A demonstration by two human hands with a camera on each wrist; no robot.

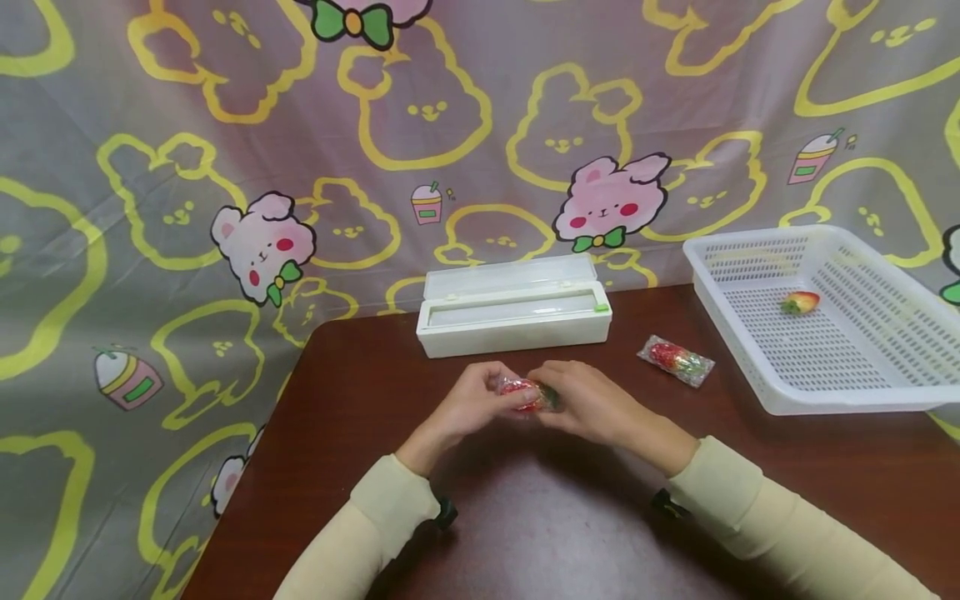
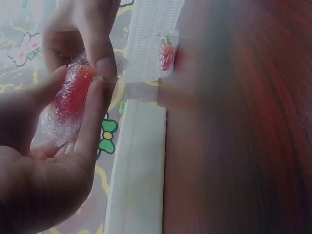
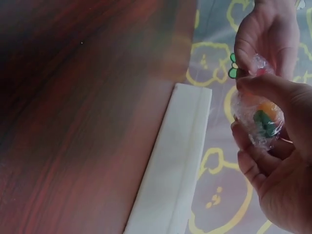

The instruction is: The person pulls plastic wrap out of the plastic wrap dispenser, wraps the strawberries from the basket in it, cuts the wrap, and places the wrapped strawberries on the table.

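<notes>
While the brown surface (image 1: 525, 517) carries the white basket (image 1: 885, 392) at my right and the film box (image 1: 514, 315) ahead, both my hands meet above its middle. My left hand (image 1: 468, 404) and right hand (image 1: 592, 408) curl their fingers round one film-wrapped strawberry (image 1: 528, 394). It looks light, probably soft, and slippery in film, so I pinch both ends gently.
</notes>
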